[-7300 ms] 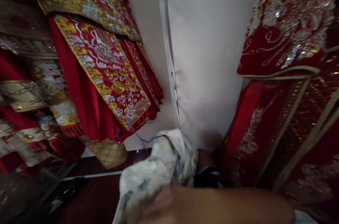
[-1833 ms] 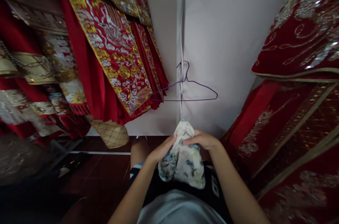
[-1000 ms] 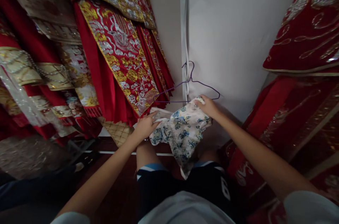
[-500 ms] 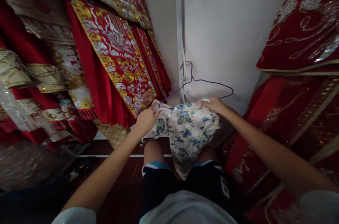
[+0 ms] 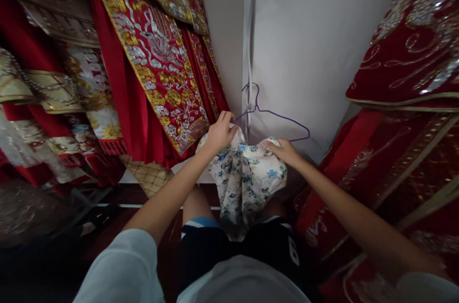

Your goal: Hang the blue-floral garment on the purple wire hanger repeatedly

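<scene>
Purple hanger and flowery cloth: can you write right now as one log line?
purple hanger: at white strap, right end uncovered | left hand: pinching floral cloth, upper left | right hand: pinching cloth, upper right

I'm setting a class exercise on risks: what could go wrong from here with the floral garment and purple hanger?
The purple hanger seems to hang from a white strap, so a tug might unhook it. Its right end sticks out beyond the floral garment, so that side could slip if the right hand lets go. The left hand appears near the red embroidered garment, which might snag the floral one.
</scene>
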`<control>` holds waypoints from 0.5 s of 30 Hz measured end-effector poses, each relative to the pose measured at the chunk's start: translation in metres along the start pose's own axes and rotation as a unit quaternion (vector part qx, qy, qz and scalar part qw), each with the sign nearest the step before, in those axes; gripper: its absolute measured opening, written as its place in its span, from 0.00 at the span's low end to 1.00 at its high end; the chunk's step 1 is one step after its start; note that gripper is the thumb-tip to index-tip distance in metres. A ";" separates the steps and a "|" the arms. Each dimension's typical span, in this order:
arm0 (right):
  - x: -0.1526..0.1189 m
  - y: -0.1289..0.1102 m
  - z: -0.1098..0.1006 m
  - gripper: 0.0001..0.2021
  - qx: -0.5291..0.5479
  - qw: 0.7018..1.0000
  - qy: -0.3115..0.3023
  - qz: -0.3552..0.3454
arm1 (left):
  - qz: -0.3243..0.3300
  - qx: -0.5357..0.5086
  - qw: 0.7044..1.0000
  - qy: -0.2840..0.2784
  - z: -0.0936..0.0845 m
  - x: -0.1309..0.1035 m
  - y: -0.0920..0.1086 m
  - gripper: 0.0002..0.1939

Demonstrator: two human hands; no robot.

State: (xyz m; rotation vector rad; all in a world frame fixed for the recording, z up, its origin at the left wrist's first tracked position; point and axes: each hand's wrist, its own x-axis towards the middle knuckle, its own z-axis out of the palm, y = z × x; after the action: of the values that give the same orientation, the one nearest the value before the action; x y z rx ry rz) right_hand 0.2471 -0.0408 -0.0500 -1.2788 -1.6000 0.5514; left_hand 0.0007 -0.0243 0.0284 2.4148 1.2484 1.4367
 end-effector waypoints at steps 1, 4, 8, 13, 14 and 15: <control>-0.004 0.002 -0.004 0.20 0.018 0.999 0.015 -0.024 | 0.018 0.044 0.999 -0.007 -0.002 0.000 -0.005 0.14; -0.017 0.013 -0.022 0.39 0.017 0.997 0.048 -0.061 | 0.066 0.114 0.991 -0.035 -0.014 0.002 -0.022 0.14; -0.020 0.029 -0.048 0.55 -0.027 0.990 0.130 -0.048 | 0.086 0.152 0.983 -0.053 -0.027 0.007 -0.036 0.14; -0.006 0.039 -0.064 0.46 -0.058 0.983 0.157 -0.072 | 0.089 0.219 0.970 -0.057 -0.031 0.009 -0.034 0.14; -0.005 0.039 -0.066 0.42 -0.065 0.985 0.140 -0.072 | 0.082 0.236 0.967 -0.057 -0.031 0.009 -0.033 0.14; -0.004 0.038 -0.069 0.38 -0.072 0.988 0.120 -0.065 | 0.073 0.250 0.964 -0.055 -0.031 0.008 -0.031 0.13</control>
State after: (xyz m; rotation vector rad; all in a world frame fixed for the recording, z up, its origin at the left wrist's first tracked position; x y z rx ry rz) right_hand 0.3254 -0.0460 -0.0540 -1.2833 -1.5274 0.1938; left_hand -0.0404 -0.0079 0.0385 2.9125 1.5935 1.0927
